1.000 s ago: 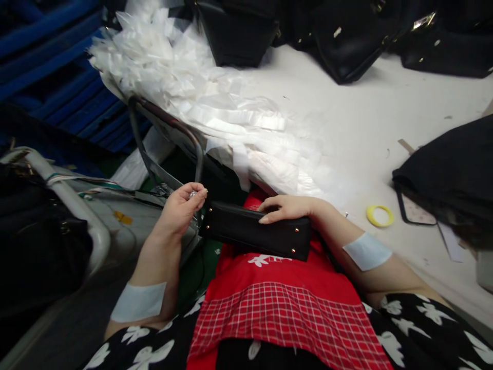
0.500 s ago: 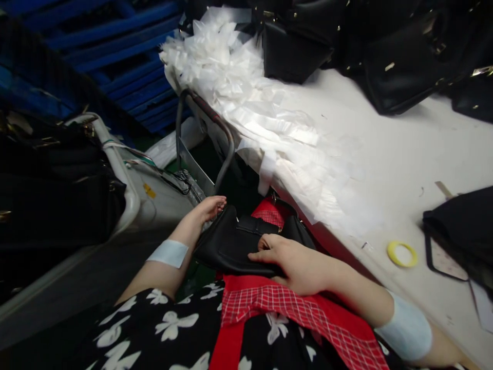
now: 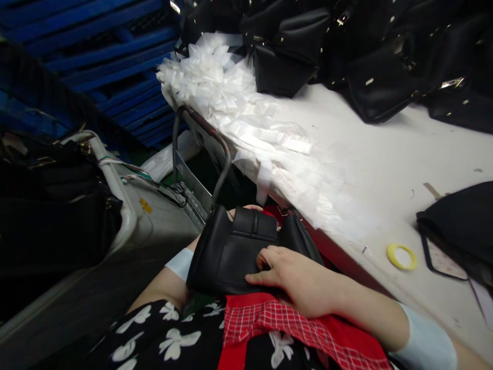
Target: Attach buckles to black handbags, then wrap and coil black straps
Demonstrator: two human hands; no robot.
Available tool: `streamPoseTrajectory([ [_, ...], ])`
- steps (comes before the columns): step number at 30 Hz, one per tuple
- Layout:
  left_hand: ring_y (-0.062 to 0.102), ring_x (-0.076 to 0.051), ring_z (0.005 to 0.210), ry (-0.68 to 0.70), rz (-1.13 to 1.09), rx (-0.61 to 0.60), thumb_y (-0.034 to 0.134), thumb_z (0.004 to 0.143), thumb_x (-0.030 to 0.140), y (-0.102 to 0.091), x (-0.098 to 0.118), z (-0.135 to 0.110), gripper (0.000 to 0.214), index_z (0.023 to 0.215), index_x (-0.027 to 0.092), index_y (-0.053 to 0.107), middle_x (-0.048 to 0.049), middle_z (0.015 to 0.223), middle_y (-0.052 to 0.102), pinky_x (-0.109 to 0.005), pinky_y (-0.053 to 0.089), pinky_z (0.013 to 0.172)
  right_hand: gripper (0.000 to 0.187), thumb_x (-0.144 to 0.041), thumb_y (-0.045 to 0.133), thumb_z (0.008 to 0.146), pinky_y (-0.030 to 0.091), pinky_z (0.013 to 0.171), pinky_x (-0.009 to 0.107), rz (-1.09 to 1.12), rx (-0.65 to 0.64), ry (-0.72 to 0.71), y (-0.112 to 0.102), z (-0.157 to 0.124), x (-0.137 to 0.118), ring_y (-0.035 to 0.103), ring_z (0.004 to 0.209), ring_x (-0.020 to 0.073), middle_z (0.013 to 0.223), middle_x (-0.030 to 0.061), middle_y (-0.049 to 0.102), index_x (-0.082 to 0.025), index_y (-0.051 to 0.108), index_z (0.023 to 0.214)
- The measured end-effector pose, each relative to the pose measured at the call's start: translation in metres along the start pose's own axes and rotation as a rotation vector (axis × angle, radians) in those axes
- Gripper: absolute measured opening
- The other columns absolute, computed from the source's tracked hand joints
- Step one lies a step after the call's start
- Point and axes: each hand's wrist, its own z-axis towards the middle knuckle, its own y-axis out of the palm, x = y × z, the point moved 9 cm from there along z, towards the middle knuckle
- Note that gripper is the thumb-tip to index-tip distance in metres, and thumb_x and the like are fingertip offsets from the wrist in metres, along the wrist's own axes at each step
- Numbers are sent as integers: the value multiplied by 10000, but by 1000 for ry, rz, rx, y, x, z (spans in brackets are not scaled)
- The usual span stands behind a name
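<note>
A black handbag (image 3: 234, 262) with a strapped flap rests in front of my lap, its front panel facing up. My right hand (image 3: 292, 277) is closed on the bag's lower right edge, thumb and curled forefinger on the front panel. Its other fingers are hidden underneath. My left hand (image 3: 252, 207) is behind the bag; only a strip of it shows above the far edge, beside the flap. The bag hides most of its fingers, so its grip cannot be made out. A red checked apron (image 3: 277, 311) lies across my lap, close below the bag.
A white table (image 3: 385, 164) on the right bears a heap of white wrapping sheets (image 3: 265, 123), black bags (image 3: 285, 67), a yellow tape roll (image 3: 401, 256) and a phone-like object (image 3: 442, 257). On the left stands a pale bin (image 3: 142, 226) of black bags. A metal frame (image 3: 223, 154) stands between them.
My left hand has moved from beside the bag, where it was raised and open, to behind it. The bag's front now tips more towards me. My right hand keeps its hold.
</note>
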Motion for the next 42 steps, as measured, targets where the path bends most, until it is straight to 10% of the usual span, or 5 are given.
streamPoseTrajectory([
  [7,668,-226,854,303,532,5,715,744,281,41,98,16,206,903,153,688,-81,943,712,-329,494,809,149,-269,625,855,466,855,349,-51,225,141,-19,10,42,578,896,207,956,75,641,-186,731,919],
  [17,655,-228,825,767,1134,-276,613,768,318,161,43,-30,234,936,189,713,-66,855,717,-340,506,805,410,-404,618,870,474,945,413,326,750,293,-66,-42,84,597,1058,236,1167,88,641,-221,573,1235],
  [25,660,-163,1051,134,1065,-859,441,874,66,173,19,-26,446,1200,259,676,-25,1192,706,-278,483,976,247,-398,672,841,469,697,295,578,643,480,-21,-52,117,588,711,144,744,31,645,-176,742,758],
  [32,645,-153,660,187,974,139,664,850,321,85,70,-15,169,870,172,743,-32,758,731,-242,495,611,284,-409,711,821,433,633,272,611,745,430,-15,-55,111,542,641,117,662,7,572,-169,723,670],
  [42,569,-127,616,381,1157,189,722,812,301,110,78,-29,126,835,178,722,-1,673,639,-245,436,594,246,-367,695,841,424,595,249,458,808,394,-21,-52,101,535,616,107,672,4,585,-181,698,680],
])
